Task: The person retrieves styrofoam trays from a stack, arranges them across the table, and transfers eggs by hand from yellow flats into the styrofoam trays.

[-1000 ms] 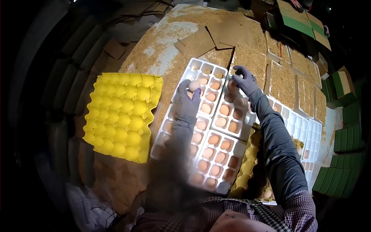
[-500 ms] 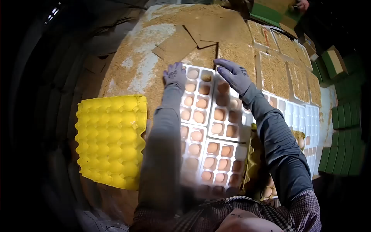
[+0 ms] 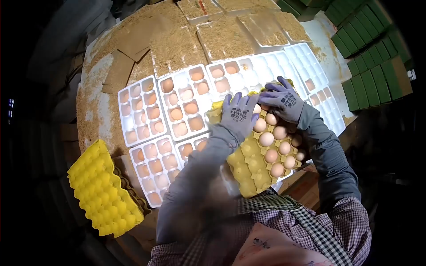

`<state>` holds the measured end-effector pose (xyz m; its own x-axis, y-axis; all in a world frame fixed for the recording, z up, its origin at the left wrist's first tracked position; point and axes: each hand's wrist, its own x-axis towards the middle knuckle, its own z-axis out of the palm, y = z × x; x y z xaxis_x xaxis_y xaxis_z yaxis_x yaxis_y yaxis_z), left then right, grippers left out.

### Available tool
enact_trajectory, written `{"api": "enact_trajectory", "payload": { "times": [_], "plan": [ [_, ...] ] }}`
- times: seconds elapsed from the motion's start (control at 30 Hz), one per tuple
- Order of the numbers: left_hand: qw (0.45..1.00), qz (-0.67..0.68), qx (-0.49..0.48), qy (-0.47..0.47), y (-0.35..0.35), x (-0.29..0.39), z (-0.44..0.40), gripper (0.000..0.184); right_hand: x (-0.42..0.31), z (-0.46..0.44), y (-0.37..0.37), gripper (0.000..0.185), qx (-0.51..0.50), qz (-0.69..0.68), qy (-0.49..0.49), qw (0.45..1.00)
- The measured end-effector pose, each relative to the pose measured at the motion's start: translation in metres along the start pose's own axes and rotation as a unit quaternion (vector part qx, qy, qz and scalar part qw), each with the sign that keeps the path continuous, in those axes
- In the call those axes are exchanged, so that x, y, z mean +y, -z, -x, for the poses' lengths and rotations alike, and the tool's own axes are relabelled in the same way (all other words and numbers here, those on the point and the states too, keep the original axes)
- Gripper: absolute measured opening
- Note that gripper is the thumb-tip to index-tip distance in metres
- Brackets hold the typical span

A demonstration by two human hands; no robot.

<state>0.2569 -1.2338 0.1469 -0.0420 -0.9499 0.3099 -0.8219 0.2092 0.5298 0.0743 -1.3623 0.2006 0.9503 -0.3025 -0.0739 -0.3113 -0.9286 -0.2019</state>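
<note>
A yellow egg tray (image 3: 246,170) lies in front of me, its right and far cups holding several eggs (image 3: 266,139) and its near-left cups bare. My gloved left hand (image 3: 239,116) reaches over the tray's far-left end, fingers spread, its thumb beside a pale egg (image 3: 257,108). Over the far-right corner, my gloved right hand (image 3: 282,102) is bent above eggs with its fingers apart; its fingertips partly hide what they touch. White trays with square cups stand beyond, including one (image 3: 170,106) holding brown eggs (image 3: 176,114).
A stack of yellow egg trays (image 3: 100,195) leans at the left table edge. Sawdust-covered white trays (image 3: 226,40) line the far side, near cardboard pieces (image 3: 140,40). White cup trays (image 3: 306,66) continue rightward. Green cartons (image 3: 377,84) are stacked at the right.
Both hands have come back from the far white egg trays to the yellow tray of eggs. My view has turned to the right.
</note>
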Motion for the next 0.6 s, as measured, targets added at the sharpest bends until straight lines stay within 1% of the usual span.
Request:
{"api": "enact_trajectory", "payload": {
  "times": [0.03, 0.07, 0.1, 0.13, 0.17, 0.2, 0.23, 0.27, 0.3, 0.33, 0.37, 0.4, 0.43, 0.47, 0.5, 0.53, 0.57, 0.6],
  "plan": [
    [0.999, -0.044, -0.009, 0.014, -0.012, 0.001, -0.006, 0.05, 0.008, 0.003, 0.006, 0.044, 0.01, -0.055, 0.007, 0.998],
    [0.999, -0.046, -0.014, 0.009, -0.021, -0.001, -0.008, 0.05, 0.012, 0.008, 0.01, 0.042, 0.019, -0.11, 0.013, 0.994],
    [0.997, -0.061, -0.041, 0.012, -0.03, -0.004, -0.009, 0.051, 0.017, 0.022, 0.004, 0.039, 0.089, -0.261, -0.036, 0.961],
    [0.995, -0.076, -0.065, 0.02, -0.035, -0.005, -0.009, 0.053, 0.014, 0.031, 0.002, 0.035, 0.154, -0.44, -0.141, 0.873],
    [0.996, -0.094, 0.008, -0.004, -0.033, 0.002, -0.003, 0.045, 0.015, 0.038, 0.013, 0.034, 0.207, -0.524, -0.164, 0.81],
    [0.995, -0.1, 0.012, 0.001, -0.029, 0.004, -0.003, 0.045, 0.019, 0.045, 0.025, 0.033, 0.256, -0.602, -0.185, 0.733],
    [0.997, 0.042, 0.041, 0.053, -0.017, 0.008, -0.003, 0.041, 0.051, 0.05, 0.019, 0.033, 0.252, -0.603, -0.13, 0.746],
    [0.975, 0.184, 0.068, 0.101, -0.006, 0.013, -0.005, 0.038, 0.048, 0.05, 0.03, 0.03, 0.217, -0.634, -0.162, 0.724],
    [0.927, 0.303, 0.173, 0.137, 0.004, 0.016, -0.007, 0.03, 0.043, 0.044, 0.039, 0.03, 0.18, -0.498, -0.127, 0.838],
    [0.929, 0.298, 0.174, 0.136, 0.011, 0.016, -0.006, 0.03, 0.038, 0.034, 0.045, 0.029, 0.139, -0.344, -0.089, 0.924],
    [0.963, 0.2, 0.169, 0.06, 0.023, 0.021, -0.006, 0.026, 0.036, 0.024, 0.039, 0.027, 0.072, -0.252, -0.04, 0.964],
    [0.973, 0.185, 0.103, 0.095, 0.03, 0.037, 0.0, 0.024, 0.032, 0.017, 0.038, 0.036, -0.078, -0.127, -0.037, 0.988],
    [0.978, 0.165, 0.034, 0.125, 0.045, 0.058, 0.002, 0.023, 0.028, 0.01, 0.034, 0.036, -0.107, -0.066, -0.059, 0.99],
    [0.978, 0.16, 0.036, 0.131, 0.037, 0.066, 0.006, 0.023, 0.024, 0.004, 0.029, 0.036, -0.136, -0.004, -0.082, 0.987],
    [0.985, 0.066, -0.094, 0.132, 0.028, 0.071, 0.007, 0.029, 0.028, -0.001, 0.034, 0.036, -0.137, -0.014, -0.087, 0.987],
    [0.966, -0.028, -0.221, 0.131, 0.024, 0.071, 0.01, 0.036, 0.035, -0.004, 0.04, 0.036, -0.138, -0.021, -0.091, 0.986],
    [0.966, -0.03, -0.216, 0.137, 0.021, 0.068, 0.016, 0.036, 0.04, -0.002, 0.04, 0.028, -0.029, -0.118, -0.047, 0.992],
    [0.973, -0.005, -0.192, 0.128, 0.018, 0.065, 0.02, 0.04, 0.049, -0.009, 0.046, 0.034, -0.071, -0.266, -0.127, 0.953]
  ]
}}
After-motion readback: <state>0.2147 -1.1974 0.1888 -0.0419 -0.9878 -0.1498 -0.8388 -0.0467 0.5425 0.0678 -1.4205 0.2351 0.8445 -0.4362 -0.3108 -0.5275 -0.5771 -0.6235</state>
